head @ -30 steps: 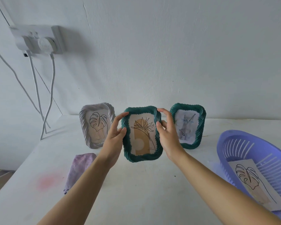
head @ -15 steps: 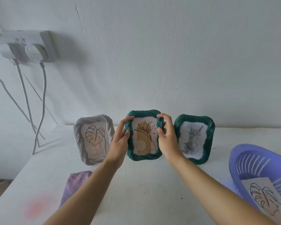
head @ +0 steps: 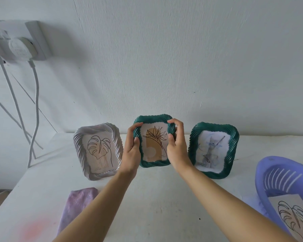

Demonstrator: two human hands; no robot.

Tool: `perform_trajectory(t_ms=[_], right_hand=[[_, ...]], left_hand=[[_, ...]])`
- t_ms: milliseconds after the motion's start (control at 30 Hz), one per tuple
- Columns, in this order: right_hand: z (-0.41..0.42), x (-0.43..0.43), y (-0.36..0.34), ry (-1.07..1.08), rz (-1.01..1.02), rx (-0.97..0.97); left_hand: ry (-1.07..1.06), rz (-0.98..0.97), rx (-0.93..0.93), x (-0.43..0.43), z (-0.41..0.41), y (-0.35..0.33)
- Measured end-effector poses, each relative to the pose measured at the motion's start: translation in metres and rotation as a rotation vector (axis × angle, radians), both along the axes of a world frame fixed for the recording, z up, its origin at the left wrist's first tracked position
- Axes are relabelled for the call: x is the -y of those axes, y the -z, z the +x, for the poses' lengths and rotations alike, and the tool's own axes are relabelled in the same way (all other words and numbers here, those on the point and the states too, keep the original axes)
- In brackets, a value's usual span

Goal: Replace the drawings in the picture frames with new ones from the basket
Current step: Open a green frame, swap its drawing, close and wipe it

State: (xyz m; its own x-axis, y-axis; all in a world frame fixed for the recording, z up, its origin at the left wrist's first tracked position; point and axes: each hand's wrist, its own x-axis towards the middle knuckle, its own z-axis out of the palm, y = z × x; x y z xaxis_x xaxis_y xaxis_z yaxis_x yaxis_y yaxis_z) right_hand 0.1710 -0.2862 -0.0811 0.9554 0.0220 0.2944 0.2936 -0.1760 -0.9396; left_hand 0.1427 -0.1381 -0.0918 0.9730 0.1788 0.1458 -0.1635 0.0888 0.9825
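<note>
Gripping dark green wavy-rimmed picture frame (head: 154, 164) by its side edges, left hand (head: 132, 151) and right hand (head: 176, 147) both curled round it, low at back of white worktop (head: 156, 198). Probably remaining: second green frame (head: 233, 142) showing faded picture, leaf drawing (head: 294, 219) waiting in purple slotted basket (head: 269, 172).

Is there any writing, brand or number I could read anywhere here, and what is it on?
Nothing here is legible.
Flower drawing in the middle green frame: tiny print at its lower right, too small to read.
Leaf drawing in the white frame: tiny print near its bottom edge, too small.
Round plug in the wall socket: faint raised marks, blurred.
</note>
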Motion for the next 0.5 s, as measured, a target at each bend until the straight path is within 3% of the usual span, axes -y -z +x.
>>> perform_trajectory(t_ms=[500], right_hand=[[-0.026, 0.019, 0.024, -0.113, -0.158, 0.104]], left_hand=[[0.037, 0.084, -0.001, -0.005, -0.029, 0.012]])
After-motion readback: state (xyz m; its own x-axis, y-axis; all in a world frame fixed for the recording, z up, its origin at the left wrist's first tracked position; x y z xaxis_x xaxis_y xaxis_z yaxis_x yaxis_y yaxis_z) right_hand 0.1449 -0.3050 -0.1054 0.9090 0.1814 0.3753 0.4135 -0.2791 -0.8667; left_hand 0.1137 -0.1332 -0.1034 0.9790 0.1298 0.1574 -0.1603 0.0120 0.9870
